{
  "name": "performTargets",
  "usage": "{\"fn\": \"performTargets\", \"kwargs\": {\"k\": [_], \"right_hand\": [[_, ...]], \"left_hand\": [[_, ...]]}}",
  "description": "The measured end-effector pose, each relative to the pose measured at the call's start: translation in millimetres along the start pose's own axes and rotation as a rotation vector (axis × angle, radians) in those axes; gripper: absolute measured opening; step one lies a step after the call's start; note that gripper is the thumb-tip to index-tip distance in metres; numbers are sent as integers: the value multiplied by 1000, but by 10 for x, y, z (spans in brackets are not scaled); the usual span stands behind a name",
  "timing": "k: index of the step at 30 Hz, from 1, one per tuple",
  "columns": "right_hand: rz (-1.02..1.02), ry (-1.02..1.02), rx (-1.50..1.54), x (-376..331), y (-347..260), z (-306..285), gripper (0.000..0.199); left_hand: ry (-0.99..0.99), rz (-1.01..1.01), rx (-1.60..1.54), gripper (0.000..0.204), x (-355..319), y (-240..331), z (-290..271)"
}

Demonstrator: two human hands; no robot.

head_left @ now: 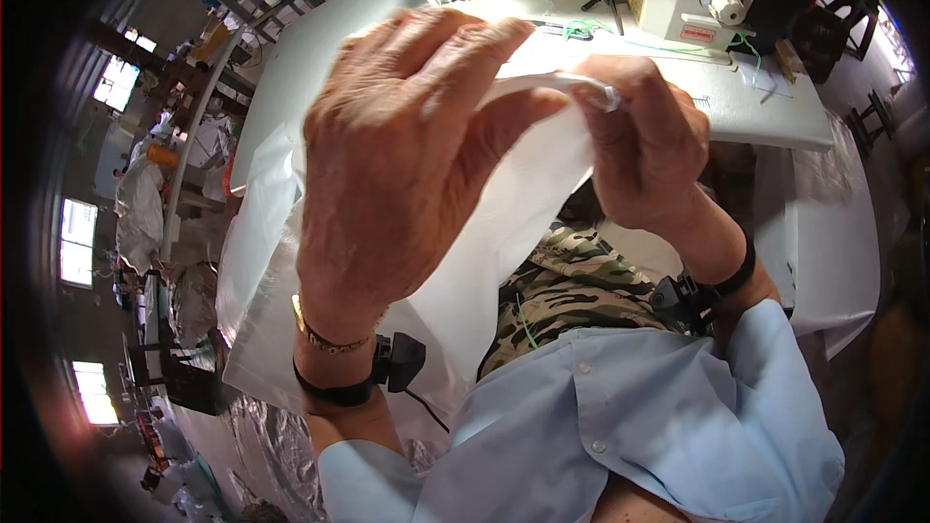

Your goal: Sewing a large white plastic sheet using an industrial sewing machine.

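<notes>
right hand (644,140) fingers pinched on the edge of white sheet (528,169). left hand (387,150) fingers spread from thumb around same edge, can't tell if gripping. sheet raised before sewing machine (668,0) on desk (790,121).

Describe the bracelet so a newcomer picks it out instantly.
Start at the white sewing machine up top. Below and left of it is the left hand, with the bracelet at its base. It is gold-coloured, unlike the black strap beneath it.
</notes>
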State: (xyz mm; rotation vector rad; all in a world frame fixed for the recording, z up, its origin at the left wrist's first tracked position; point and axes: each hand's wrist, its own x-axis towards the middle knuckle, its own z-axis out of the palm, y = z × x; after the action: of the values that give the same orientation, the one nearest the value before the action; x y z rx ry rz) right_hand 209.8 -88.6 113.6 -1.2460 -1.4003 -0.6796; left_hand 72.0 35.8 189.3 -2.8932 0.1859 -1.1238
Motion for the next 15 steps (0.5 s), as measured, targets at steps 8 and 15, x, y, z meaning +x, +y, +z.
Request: {"fn": "performTargets", "kwargs": {"k": [8,15], "right_hand": [[74,-83,192,184,-8,156,23],[-154,-55,168,-501,-19,282,20]], "left_hand": [[-8,-127,-342,19,-41,-287,-4],[116,-205,-289,32,-173,-717,26]]}}
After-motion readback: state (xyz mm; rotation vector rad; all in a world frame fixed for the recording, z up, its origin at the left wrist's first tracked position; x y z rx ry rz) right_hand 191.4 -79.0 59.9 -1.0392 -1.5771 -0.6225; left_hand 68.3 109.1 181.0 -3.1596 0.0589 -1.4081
